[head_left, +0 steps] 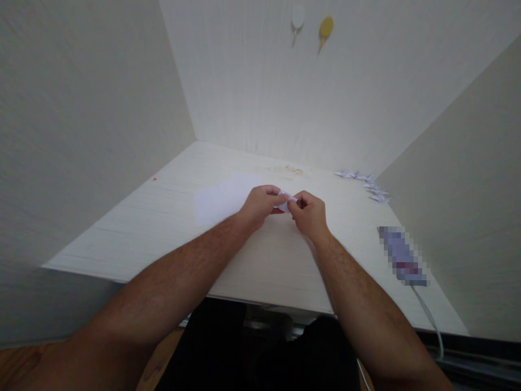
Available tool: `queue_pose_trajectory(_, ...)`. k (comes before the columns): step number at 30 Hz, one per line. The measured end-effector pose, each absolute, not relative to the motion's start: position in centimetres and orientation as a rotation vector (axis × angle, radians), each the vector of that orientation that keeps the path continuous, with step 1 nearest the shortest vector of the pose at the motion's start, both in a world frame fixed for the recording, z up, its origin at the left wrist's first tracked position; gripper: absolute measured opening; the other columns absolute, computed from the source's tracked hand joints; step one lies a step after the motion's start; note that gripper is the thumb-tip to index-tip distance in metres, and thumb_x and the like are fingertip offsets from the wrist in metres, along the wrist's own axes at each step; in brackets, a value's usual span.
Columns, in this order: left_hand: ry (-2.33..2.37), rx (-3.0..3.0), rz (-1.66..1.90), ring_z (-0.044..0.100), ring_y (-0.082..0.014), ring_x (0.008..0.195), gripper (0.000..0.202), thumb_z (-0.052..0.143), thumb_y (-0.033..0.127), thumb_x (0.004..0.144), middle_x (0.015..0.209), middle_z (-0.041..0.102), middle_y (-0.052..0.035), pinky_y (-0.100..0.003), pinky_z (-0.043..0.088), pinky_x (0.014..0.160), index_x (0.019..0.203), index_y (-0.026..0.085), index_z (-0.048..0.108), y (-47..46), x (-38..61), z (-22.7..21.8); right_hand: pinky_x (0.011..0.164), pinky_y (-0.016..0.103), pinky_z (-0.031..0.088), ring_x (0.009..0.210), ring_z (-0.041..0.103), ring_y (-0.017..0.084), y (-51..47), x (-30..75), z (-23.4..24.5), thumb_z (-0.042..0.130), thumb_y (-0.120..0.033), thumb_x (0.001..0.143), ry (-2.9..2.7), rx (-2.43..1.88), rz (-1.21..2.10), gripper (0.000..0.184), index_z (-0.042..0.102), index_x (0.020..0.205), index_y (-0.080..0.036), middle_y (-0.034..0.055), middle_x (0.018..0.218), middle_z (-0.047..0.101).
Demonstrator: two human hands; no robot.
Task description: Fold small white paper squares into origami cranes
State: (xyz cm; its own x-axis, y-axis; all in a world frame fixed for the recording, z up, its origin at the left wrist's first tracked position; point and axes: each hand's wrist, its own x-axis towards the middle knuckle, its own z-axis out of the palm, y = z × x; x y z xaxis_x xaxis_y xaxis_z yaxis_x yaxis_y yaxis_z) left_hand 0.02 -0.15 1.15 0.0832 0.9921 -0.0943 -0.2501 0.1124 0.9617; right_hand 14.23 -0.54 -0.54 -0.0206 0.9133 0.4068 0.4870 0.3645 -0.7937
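Observation:
A small piece of folded white paper (284, 206) is held between my two hands above the middle of the table. My left hand (264, 205) pinches its left side between thumb and fingers. On the opposite side, my right hand (308, 213) grips the paper with thumb and bent fingers. The fingers cover much of the paper, so its exact folded shape cannot be made out. Flat on the table, just left of and behind my left hand, lies white sheet paper (220, 198).
Several small folded paper figures (368, 185) stand in a row at the back right. A blurred-out flat device (401, 255) with a white cable (429, 317) lies near the right wall. Walls enclose the white table (260, 271) on three sides. Two hooks, one yellow (326, 27), hang on the back wall.

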Motion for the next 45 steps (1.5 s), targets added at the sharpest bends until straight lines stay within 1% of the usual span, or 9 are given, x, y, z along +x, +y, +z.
queue_pose_trajectory(7, 1.005, 0.936, 1.267, 0.058, -0.0113, 0.061, 0.017, 0.074, 0.019, 0.064, 0.066, 0.059, -0.0017, -0.027, 0.051, 0.06, 0.064, 0.013, 0.058, 0.2, 0.2, 0.9, 0.045, 0.022, 0.031, 0.045, 0.042, 0.009, -0.7, 14.1, -0.1, 0.058, -0.031, 0.075, -1.648, -1.249, 0.619, 0.016, 0.058, 0.065, -0.019, -0.0052, 0.049, 0.05)
queue_pose_trajectory(12, 0.995, 0.885, 1.301, 0.056, -0.011, 0.059, 0.029, 0.065, 0.043, 0.077, 0.068, 0.061, -0.0036, -0.023, 0.045, 0.052, 0.072, 0.014, 0.063, 0.6, -0.3, 1.2, 0.044, 0.022, 0.031, 0.043, 0.043, 0.009, -0.7, 14.0, 0.0, 0.058, -0.028, 0.072, -1.592, -1.273, 0.706, 0.013, 0.057, 0.063, -0.019, -0.0053, 0.048, 0.051)
queue_pose_trajectory(14, 0.99, 0.917, 1.271, 0.059, -0.0125, 0.061, 0.035, 0.064, 0.049, 0.077, 0.071, 0.063, -0.0047, -0.024, 0.046, 0.053, 0.074, 0.014, 0.063, 0.6, -0.4, 1.3, 0.043, 0.021, 0.032, 0.042, 0.044, 0.009, -0.7, 14.0, 0.0, 0.058, -0.028, 0.072, -1.55, -1.288, 0.729, 0.014, 0.057, 0.062, -0.019, -0.005, 0.048, 0.052)
queue_pose_trajectory(18, 0.994, 1.111, 1.159, 0.06, -0.0131, 0.064, 0.025, 0.078, 0.03, 0.062, 0.071, 0.063, -0.003, -0.026, 0.05, 0.057, 0.07, 0.015, 0.06, 0.2, -0.3, 1.2, 0.04, 0.021, 0.033, 0.04, 0.046, 0.009, -0.6, 14.0, 0.0, 0.06, -0.031, 0.072, -1.489, -1.281, 0.769, 0.016, 0.056, 0.063, -0.019, -0.0048, 0.047, 0.053)
queue_pose_trajectory(20, 1.02, 1.141, 1.15, 0.058, -0.0119, 0.061, 0.02, 0.074, 0.024, 0.063, 0.067, 0.062, -0.0022, -0.025, 0.049, 0.056, 0.065, 0.015, 0.057, 0.1, -0.2, 1.1, 0.039, 0.021, 0.032, 0.039, 0.046, 0.009, -0.6, 14.0, 0.0, 0.061, -0.03, 0.072, -1.484, -1.279, 0.799, 0.015, 0.057, 0.063, -0.019, -0.0047, 0.045, 0.053)
queue_pose_trajectory(25, 1.049, 1.166, 1.17, 0.053, -0.0095, 0.052, 0.019, 0.069, 0.024, 0.067, 0.056, 0.054, 0.0009, -0.023, 0.045, 0.052, 0.058, 0.015, 0.054, 0.2, -0.3, 1.1, 0.04, 0.021, 0.034, 0.039, 0.046, 0.009, -0.4, 14.1, -0.1, 0.06, -0.025, 0.068, -1.471, -1.223, 0.929, 0.009, 0.058, 0.063, -0.018, -0.0048, 0.044, 0.054)
queue_pose_trajectory(29, 1.06, 1.234, 1.173, 0.053, -0.0103, 0.053, 0.014, 0.069, 0.023, 0.065, 0.056, 0.056, 0.0, -0.024, 0.045, 0.052, 0.059, 0.015, 0.059, 0.3, -0.2, 1.0, 0.041, 0.022, 0.038, 0.04, 0.048, 0.01, -0.2, 14.3, -0.3, 0.062, -0.032, 0.07, -1.398, -1.173, 1.068, 0.017, 0.058, 0.062, -0.018, -0.0037, 0.047, 0.055)
queue_pose_trajectory(34, 1.082, 1.208, 1.159, 0.054, -0.012, 0.052, 0.013, 0.07, 0.024, 0.064, 0.054, 0.058, -0.0017, -0.026, 0.044, 0.052, 0.059, 0.014, 0.064, 0.6, -0.2, 0.8, 0.04, 0.021, 0.032, 0.039, 0.045, 0.009, -0.4, 14.4, 0.3, 0.066, -0.039, 0.072, -1.463, -1.261, 0.946, 0.027, 0.059, 0.058, -0.017, -0.0032, 0.043, 0.053)
queue_pose_trajectory(45, 1.142, 1.191, 1.236, 0.049, -0.0094, 0.046, 0.014, 0.068, 0.023, 0.064, 0.049, 0.054, 0.0007, -0.023, 0.038, 0.046, 0.055, 0.015, 0.06, 0.5, 0.2, 0.7, 0.039, 0.02, 0.029, 0.039, 0.044, 0.009, -0.2, 14.3, -0.1, 0.065, -0.033, 0.07, -1.493, -1.262, 0.925, 0.018, 0.062, 0.063, -0.017, -0.0026, 0.045, 0.056)
